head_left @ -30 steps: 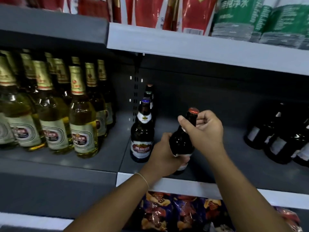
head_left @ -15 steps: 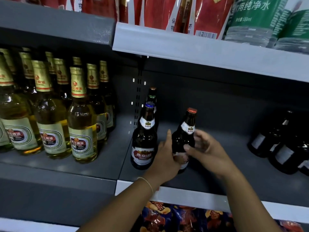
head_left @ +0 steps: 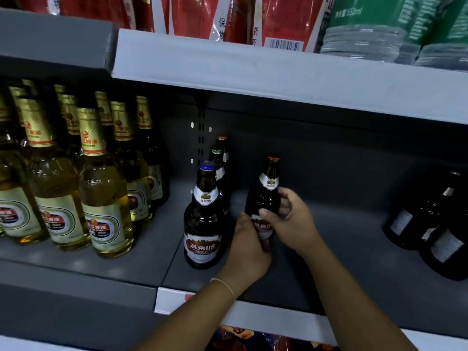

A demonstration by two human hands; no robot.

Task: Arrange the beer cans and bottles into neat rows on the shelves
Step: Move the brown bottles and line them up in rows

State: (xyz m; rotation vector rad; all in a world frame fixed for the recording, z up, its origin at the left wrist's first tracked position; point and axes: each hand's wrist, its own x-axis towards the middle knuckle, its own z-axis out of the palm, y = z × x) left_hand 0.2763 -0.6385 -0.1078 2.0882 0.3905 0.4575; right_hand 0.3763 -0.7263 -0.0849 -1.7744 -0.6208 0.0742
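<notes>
The right hand [head_left: 288,219], having slid from neck to body within the last second, is gripping the red-capped bottle [head_left: 266,196]; the left hand [head_left: 249,245] is cupping its base. The bottle is now standing on the shelf [head_left: 342,249] beside the blue-capped bottle [head_left: 203,219], apparently starting a second row.

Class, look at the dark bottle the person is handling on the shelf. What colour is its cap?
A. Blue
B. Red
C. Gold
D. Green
B. The held bottle, gripped by the right hand and the left hand, shows a red cap at its top; the blue cap belongs to the front bottle standing just to its left.
</notes>
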